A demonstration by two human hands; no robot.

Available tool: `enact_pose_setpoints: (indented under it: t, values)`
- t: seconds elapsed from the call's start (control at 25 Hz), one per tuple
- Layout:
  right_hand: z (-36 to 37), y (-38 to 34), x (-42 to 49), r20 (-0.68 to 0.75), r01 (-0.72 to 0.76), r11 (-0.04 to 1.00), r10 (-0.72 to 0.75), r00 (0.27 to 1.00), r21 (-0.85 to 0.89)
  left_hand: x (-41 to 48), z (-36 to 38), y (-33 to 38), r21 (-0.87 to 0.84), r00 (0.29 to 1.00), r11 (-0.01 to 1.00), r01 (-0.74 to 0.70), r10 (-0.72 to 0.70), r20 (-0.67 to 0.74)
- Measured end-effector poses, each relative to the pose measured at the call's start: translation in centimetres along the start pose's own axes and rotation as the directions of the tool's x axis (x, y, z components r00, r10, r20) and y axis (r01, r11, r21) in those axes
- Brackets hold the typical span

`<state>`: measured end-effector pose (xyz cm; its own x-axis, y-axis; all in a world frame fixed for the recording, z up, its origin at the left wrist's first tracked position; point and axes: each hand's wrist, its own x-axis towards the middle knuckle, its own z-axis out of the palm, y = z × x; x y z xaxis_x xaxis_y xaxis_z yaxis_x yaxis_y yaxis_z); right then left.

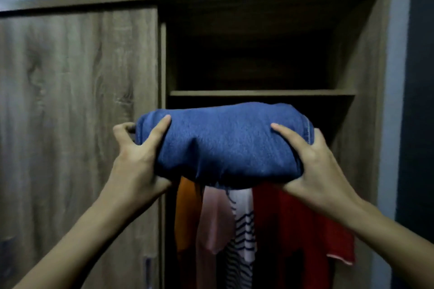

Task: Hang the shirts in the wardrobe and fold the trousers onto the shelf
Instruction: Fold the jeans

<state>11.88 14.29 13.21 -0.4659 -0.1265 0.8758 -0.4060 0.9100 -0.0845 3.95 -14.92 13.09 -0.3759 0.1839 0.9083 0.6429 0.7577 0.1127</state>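
**Before the open wardrobe, folded trousers held in both hands**

At the centre of the frame, a bundle of folded blue denim trousers (pixel 225 145) is held up in the air by two bare hands. The left hand (pixel 136 162) grips the bundle's left end, thumb (pixel 162 125) laid across the top of the cloth and the other fingers curled round the end and underneath. The right hand (pixel 314 166) grips the right end the same way, its thumb (pixel 285 134) pressed on top and the rest of its fingers hidden beneath the fabric. A stitched seam shows at the bundle's right edge.

Just above the trousers in the frame runs the front edge of a wooden shelf (pixel 261 93); the bundle sits below that edge and does not rest on it. The compartment above the shelf is dark.

Across the left half of the frame stands the wardrobe's sliding door (pixel 77 112), wood-grained and closed over that side, with a pale handle (pixel 148 270) near its lower right corner. The wardrobe (pixel 366 77) is open on the right side.

Below the trousers, in the lower centre, shirts hang side by side: an orange shirt (pixel 186 213) furthest left, a pink shirt (pixel 215 218) next to it, then a white shirt with dark stripes (pixel 244 225), and a red shirt (pixel 300 223) furthest right. Their tops are hidden behind the bundle. A pale wall (pixel 397 101) fills the right edge of the frame.
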Motion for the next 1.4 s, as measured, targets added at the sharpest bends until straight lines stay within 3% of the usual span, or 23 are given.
enact_pose_setpoints:
  t: [0.12,0.2,0.28,0.4,0.52,0.6,0.72,0.88,1.04,1.16,1.28,1.36,1.4]
  values:
    - [-1.1,2.6,3.6,-0.241,0.051,0.997,-0.065,0.968,-0.061,4.2,2.8,0.9,0.186,0.953,0.974,-0.132,0.177,-0.245]
    - [-2.2,4.9,6.2,-0.360,0.115,0.979,-0.169,0.918,-0.167,8.3,4.6,1.4,0.322,0.907,0.926,-0.198,0.297,-0.298]
    - [-2.9,7.3,9.0,-0.432,0.064,0.922,-0.238,0.870,-0.381,12.3,6.7,1.8,0.437,0.872,0.882,-0.176,0.346,-0.347]
    - [-4.1,12.1,14.1,-0.382,-0.002,0.680,-0.409,0.829,-0.733,18.6,10.2,2.1,0.519,0.751,0.820,-0.242,0.497,-0.435]
    - [-5.0,17.0,18.6,-0.252,0.127,0.612,-0.493,0.833,-0.781,24.1,13.8,2.1,0.501,0.738,0.775,-0.385,0.585,-0.336]
    - [-5.0,19.6,20.7,-0.174,0.153,0.623,-0.431,0.885,-0.767,26.6,16.3,2.4,0.490,0.783,0.753,-0.440,0.588,-0.201]
    - [-4.3,23.5,22.4,-0.051,0.149,0.638,-0.284,0.957,-0.756,30.1,19.7,2.8,0.441,0.794,0.725,-0.529,0.606,-0.046]
    - [-3.8,27.2,23.1,0.082,0.107,0.783,-0.072,0.994,-0.612,32.7,22.4,2.5,0.304,0.772,0.712,-0.632,0.612,0.171]
    - [-4.8,28.3,23.1,0.236,0.053,0.908,0.052,0.970,-0.416,33.3,23.1,2.5,0.299,0.736,0.673,-0.677,0.626,0.257]
    - [-6.0,28.0,23.3,0.341,-0.213,0.942,0.296,0.892,-0.260,33.5,22.6,1.7,0.112,0.725,0.734,-0.669,0.612,0.316]
    - [-5.9,27.3,22.5,0.394,-0.346,0.918,0.395,0.830,-0.192,31.7,22.5,0.9,-0.171,0.744,0.817,-0.551,0.574,0.341]
    - [-5.5,26.7,21.6,0.403,-0.369,0.923,0.382,0.832,-0.114,30.4,22.5,0.7,-0.257,0.794,0.861,-0.439,0.506,0.338]
    - [-5.5,26.5,21.2,0.375,-0.350,0.921,0.388,0.842,-0.168,30.0,22.6,0.8,-0.257,0.810,0.881,-0.397,0.468,0.352]
